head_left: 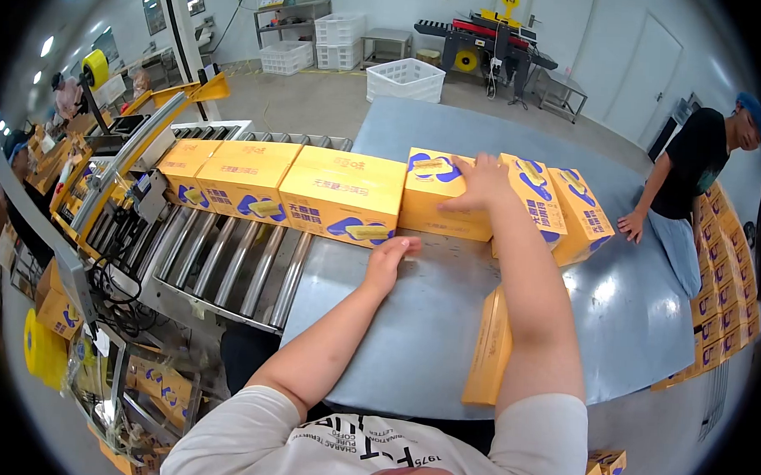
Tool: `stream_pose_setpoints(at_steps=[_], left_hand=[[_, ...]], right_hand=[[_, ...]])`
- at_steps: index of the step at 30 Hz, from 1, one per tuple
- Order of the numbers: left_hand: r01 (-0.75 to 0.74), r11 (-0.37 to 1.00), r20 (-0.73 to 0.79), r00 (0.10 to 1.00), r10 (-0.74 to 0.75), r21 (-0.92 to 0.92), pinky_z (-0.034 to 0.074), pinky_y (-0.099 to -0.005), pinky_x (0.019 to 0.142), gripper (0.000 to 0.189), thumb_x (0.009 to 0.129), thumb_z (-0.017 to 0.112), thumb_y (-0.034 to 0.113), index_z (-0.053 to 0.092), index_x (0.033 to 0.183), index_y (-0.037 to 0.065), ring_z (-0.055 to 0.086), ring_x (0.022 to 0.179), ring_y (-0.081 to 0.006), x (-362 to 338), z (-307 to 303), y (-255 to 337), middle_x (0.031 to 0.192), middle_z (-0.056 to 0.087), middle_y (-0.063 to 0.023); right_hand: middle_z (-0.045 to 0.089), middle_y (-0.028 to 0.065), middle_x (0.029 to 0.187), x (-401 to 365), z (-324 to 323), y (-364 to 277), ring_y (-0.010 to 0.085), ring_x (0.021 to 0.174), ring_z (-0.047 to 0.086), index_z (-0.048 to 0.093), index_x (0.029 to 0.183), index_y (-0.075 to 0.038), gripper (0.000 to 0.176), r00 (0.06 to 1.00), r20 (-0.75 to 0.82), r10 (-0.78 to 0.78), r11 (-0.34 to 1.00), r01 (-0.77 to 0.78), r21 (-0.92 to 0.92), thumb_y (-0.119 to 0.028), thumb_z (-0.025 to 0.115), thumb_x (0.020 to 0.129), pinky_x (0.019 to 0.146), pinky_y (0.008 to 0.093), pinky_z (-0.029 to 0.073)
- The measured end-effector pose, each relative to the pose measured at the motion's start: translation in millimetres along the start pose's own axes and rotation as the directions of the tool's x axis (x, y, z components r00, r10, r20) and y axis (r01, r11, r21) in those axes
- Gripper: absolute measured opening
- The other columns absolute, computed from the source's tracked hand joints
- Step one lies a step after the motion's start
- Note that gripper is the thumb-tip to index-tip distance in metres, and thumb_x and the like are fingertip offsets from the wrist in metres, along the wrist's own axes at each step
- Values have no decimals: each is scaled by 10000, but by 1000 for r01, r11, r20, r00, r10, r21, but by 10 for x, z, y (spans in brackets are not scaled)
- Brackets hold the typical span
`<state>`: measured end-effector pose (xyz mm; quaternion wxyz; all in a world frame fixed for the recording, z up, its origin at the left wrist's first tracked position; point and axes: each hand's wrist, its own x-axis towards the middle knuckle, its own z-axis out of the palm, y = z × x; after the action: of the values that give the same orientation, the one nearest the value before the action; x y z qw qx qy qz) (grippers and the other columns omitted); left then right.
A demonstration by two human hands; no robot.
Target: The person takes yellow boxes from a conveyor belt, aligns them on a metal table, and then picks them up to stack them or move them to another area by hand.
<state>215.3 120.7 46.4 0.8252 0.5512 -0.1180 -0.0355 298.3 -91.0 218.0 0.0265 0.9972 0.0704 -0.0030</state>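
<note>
A row of yellow boxes runs from the roller conveyor [252, 262] onto the metal table [342, 346]. My left hand [385, 263] touches the lower right corner of a yellow box [342, 189], its fingers stretched out. To the right, my right hand [482, 184] lies with spread fingers on the top of another box [433, 206]. Two more boxes, one at the middle right [531, 189] and one at the row's end [581, 214], lean at an angle beside it. A further box [487, 352] lies partly hidden under my right forearm.
At the right table edge a co-worker [698, 166] rests a hand on the metal. Stacked boxes [723, 278] stand behind them. A taping machine frame [138, 155] spans the conveyor at left. White crates [404, 81] stand beyond the table.
</note>
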Motion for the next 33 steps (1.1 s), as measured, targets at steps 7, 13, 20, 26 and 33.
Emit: stream_pose_setpoints(at_steps=[7, 13, 20, 26, 33], left_hand=[[-15, 995, 41, 999, 11, 104, 497, -303, 898, 274, 975, 587, 198, 685, 1056, -45, 650, 968, -170, -4, 29, -25, 1010, 708, -103], [-23, 988, 10, 1000, 21, 151, 498, -306, 906, 268, 969, 588, 193, 683, 1042, -48, 654, 962, -177, -34, -23, 42, 1005, 705, -110], [-1, 990, -49, 999, 8, 140, 470, -296, 877, 287, 973, 557, 227, 693, 1051, -12, 640, 940, -163, 2, -38, 79, 1000, 712, -95], [-14, 992, -42, 999, 19, 126, 475, -301, 871, 297, 976, 561, 239, 697, 1040, -18, 643, 917, -169, -1, -50, 91, 984, 715, -101], [3, 996, -89, 996, 4, 84, 493, -301, 864, 275, 968, 571, 218, 694, 1025, -22, 648, 911, -172, -6, 2, 107, 985, 716, -104]], right_hand=[[372, 202, 1512, 0, 177, 280, 342, 1443, 309, 381, 1524, -254, 1151, 993, -119, -25, 994, 38, 107, -723, 757, 542, 1166, 564, 196], [361, 197, 1541, 185, 118, 361, 344, 1432, 343, 317, 1552, -222, 1224, 999, -35, -11, 997, 13, 79, -757, 735, 534, 1159, 585, 211], [441, 190, 1488, -10, -301, -36, 351, 1374, 431, 430, 1491, -112, 836, 807, 160, 568, 821, -544, -173, -634, 512, 842, 1101, 598, 308], [458, 112, 1508, 55, -186, 837, 364, 1393, 414, 502, 1435, -125, 621, 765, 266, 587, 757, -635, 154, -440, 557, 903, 1123, 676, 245], [333, 182, 1568, -250, 334, 1599, 378, 1462, 277, 355, 1524, -161, 593, 372, -289, 882, 416, -903, 105, -287, 492, 961, 1131, 638, 230]])
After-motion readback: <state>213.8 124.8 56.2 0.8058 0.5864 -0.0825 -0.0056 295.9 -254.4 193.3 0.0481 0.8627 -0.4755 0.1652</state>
